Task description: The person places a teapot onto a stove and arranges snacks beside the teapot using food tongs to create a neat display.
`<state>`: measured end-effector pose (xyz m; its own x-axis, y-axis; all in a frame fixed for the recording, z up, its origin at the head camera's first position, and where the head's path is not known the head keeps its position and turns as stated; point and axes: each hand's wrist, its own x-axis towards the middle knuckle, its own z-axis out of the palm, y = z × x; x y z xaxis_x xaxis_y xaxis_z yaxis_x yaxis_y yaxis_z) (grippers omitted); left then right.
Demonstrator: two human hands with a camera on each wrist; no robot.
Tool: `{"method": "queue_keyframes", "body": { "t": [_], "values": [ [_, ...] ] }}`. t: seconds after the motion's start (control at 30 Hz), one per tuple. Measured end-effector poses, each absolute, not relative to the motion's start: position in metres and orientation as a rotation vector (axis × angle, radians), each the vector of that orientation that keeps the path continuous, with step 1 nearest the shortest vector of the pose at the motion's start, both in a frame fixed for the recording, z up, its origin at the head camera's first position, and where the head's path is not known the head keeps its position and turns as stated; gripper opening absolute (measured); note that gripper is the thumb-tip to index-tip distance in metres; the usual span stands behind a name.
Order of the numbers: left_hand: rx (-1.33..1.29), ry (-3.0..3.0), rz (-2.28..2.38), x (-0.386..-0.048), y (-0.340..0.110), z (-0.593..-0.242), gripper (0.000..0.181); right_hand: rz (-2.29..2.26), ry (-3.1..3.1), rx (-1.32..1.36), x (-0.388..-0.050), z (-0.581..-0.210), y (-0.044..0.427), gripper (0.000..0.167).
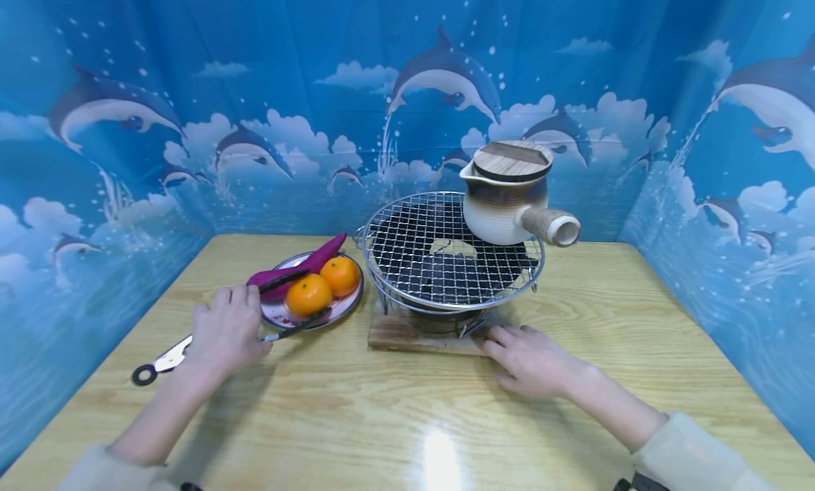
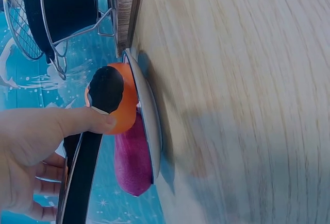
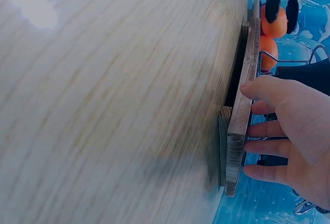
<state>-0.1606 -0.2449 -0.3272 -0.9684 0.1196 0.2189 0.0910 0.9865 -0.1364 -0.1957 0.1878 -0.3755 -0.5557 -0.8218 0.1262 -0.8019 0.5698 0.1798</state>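
My left hand grips a pair of tongs, a thumb on one arm and fingers on the other. Their black tips stand apart on either side of the nearer orange mandarin. A second mandarin lies just behind it, beside a purple sweet potato, on a patterned plate. Against the right end of a wooden board my right hand rests its fingers, nearly straight in the right wrist view. On that board stands a round black stove topped with a wire grill.
A white-and-brown pot with a wooden lid sits on the grill's right side, its wrapped handle sticking out toward the front right. Blue dolphin-print curtains enclose the wooden table at the back and sides.
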Motion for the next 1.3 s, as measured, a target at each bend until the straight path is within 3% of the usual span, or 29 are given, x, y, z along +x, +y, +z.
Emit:
{"method": "queue_keyframes", "body": {
  "t": [0.6,1.3],
  "values": [
    [-0.057,-2.965,-0.047,-0.159,-0.242,-0.293,0.099,-0.149,-2.618,1.369,-0.196,-0.375,0.190,0.048],
    [-0.063,-2.905,-0.012,-0.152,-0.223,-0.253,0.098,-0.154,-2.628,1.371,-0.195,-0.374,0.190,0.046]
  ]
}}
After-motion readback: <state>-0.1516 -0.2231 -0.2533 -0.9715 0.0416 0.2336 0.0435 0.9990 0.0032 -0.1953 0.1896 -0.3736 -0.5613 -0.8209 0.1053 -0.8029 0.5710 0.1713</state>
